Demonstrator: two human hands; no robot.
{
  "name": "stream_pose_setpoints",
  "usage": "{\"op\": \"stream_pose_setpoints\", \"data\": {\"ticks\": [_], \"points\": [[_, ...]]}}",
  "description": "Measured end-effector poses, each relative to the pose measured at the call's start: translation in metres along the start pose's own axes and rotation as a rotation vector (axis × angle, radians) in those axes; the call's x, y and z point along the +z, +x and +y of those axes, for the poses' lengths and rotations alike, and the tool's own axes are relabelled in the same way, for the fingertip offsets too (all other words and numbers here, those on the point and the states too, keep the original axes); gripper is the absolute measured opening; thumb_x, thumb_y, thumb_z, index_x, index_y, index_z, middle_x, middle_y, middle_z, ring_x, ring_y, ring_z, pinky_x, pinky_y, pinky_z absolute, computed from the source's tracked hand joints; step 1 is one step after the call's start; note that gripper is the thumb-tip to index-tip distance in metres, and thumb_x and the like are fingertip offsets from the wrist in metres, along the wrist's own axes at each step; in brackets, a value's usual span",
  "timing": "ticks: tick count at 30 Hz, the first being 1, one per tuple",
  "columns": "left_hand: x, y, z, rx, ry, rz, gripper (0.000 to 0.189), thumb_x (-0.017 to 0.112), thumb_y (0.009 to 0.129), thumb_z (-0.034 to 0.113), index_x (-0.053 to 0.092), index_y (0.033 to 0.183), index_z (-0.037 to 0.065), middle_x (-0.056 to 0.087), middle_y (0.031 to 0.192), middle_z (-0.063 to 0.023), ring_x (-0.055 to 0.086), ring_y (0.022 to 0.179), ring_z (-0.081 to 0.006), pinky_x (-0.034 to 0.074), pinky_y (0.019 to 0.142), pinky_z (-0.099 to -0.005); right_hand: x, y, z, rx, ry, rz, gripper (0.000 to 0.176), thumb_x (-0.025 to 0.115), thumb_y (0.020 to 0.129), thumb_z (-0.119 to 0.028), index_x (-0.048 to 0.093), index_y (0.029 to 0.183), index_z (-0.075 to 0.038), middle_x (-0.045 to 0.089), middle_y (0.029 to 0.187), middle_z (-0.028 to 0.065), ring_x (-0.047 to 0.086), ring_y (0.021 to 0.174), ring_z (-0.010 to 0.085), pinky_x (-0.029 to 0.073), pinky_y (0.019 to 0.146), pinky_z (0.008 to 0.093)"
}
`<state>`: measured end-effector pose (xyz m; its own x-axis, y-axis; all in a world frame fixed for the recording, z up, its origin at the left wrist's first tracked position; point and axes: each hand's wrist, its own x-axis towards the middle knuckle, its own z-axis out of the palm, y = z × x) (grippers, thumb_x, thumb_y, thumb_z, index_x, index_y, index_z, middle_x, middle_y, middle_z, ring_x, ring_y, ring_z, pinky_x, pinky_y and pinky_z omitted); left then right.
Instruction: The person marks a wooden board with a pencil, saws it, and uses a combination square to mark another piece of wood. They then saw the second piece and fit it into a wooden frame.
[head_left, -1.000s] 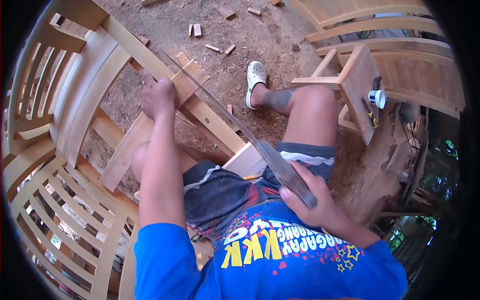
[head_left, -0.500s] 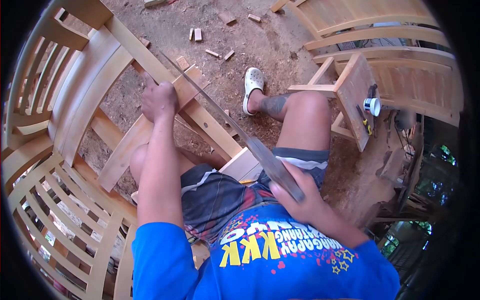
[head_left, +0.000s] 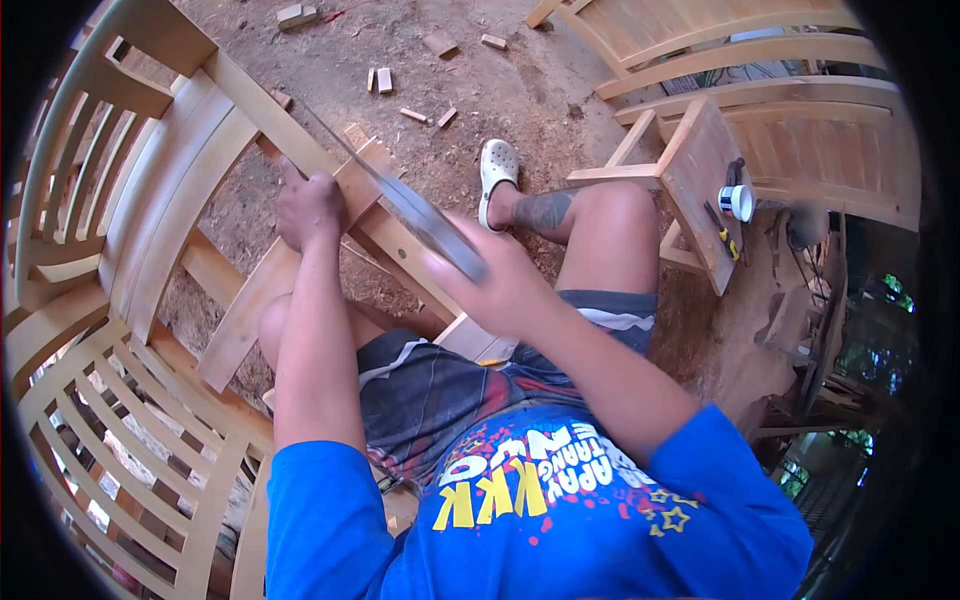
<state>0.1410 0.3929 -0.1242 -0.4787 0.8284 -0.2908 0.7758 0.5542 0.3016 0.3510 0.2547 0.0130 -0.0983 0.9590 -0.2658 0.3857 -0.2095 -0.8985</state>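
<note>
My left hand point(head_left: 312, 212) presses down on a flat wooden board point(head_left: 250, 310), its fingers curled over the edge. The board lies slantwise across a rail point(head_left: 405, 255) of a wooden bench frame, and its far end point(head_left: 366, 180) sticks out past that rail. In my right hand point(head_left: 505, 282) is the handle of a hand saw point(head_left: 415, 212), blurred by motion. Its thin blade shows nearly edge-on, crossing over the board's far end just right of my left hand.
A slatted bench point(head_left: 165, 190) curves along the left. To the right, a small stool point(head_left: 695, 180) carries a white cup point(head_left: 737, 203) and yellow-handled pliers point(head_left: 727, 240). Wood offcuts point(head_left: 385, 80) and shavings lie on the dirt floor. Another panelled bench point(head_left: 790, 140) stands behind the stool.
My right hand has pushed the saw forward and to the left, away from my body. My left hand stays on the board. The view has shifted slightly.
</note>
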Motion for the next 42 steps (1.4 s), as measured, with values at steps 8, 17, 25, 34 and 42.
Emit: {"op": "stream_pose_setpoints", "data": {"ticks": [8, 17, 25, 34, 42], "points": [[0.003, -0.001, 0.001, -0.011, 0.043, -0.012, 0.072, 0.046, 0.095, 0.034, 0.042, 0.165, 0.020, 0.076, 0.120, -0.0224, 0.074, 0.108, -0.0439, 0.055, 0.097, -0.0572, -0.050, -0.112, -0.017, 0.196, -0.050, -0.097, 0.063, 0.073, 0.100, -0.016, 0.048, 0.152, 0.007, 0.073, 0.125, 0.0277, 0.075, 0.117, 0.0316, 0.057, 0.099, 0.0413], [-0.002, -0.004, -0.003, -0.008, -0.031, -0.079, 0.063, 0.045, 0.097, 0.038, 0.042, 0.159, 0.026, 0.074, 0.126, -0.0247, 0.071, 0.117, -0.0474, 0.051, 0.102, -0.0595, 0.020, 0.083, -0.012, 0.187, -0.067, -0.121, 0.030, 0.069, 0.101, -0.025, 0.066, 0.115, 0.001, 0.071, 0.103, 0.0193, 0.070, 0.095, 0.0262, 0.054, 0.085, 0.0410], [0.002, -0.001, 0.002, -0.023, 0.064, -0.003, 0.063, 0.047, 0.096, 0.034, 0.042, 0.158, 0.023, 0.077, 0.117, -0.0238, 0.074, 0.107, -0.0449, 0.055, 0.094, -0.0580, -0.067, -0.134, -0.038, 0.282, -0.036, -0.118, 0.060, 0.071, 0.100, -0.019, 0.050, 0.150, 0.008, 0.074, 0.120, 0.0268, 0.075, 0.117, 0.0359, 0.057, 0.100, 0.0427], [0.000, 0.001, -0.002, 0.012, 0.008, -0.018, 0.064, 0.047, 0.096, 0.036, 0.041, 0.159, 0.024, 0.076, 0.121, -0.0240, 0.073, 0.110, -0.0460, 0.054, 0.097, -0.0584, 0.034, 0.101, -0.003, 0.148, -0.098, -0.061, 0.036, 0.069, 0.099, -0.035, 0.064, 0.098, 0.000, 0.067, 0.076, 0.0133, 0.064, 0.069, 0.0279, 0.053, 0.069, 0.0443], [-0.003, -0.002, 0.001, -0.003, -0.007, -0.031, 0.061, 0.046, 0.097, 0.035, 0.043, 0.157, 0.023, 0.075, 0.121, -0.0265, 0.072, 0.112, -0.0473, 0.053, 0.098, -0.0585, -0.069, -0.147, -0.035, 0.283, -0.041, -0.112, 0.062, 0.072, 0.100, -0.017, 0.049, 0.151, 0.009, 0.075, 0.117, 0.0286, 0.078, 0.109, 0.0317, 0.057, 0.096, 0.0398]]}}
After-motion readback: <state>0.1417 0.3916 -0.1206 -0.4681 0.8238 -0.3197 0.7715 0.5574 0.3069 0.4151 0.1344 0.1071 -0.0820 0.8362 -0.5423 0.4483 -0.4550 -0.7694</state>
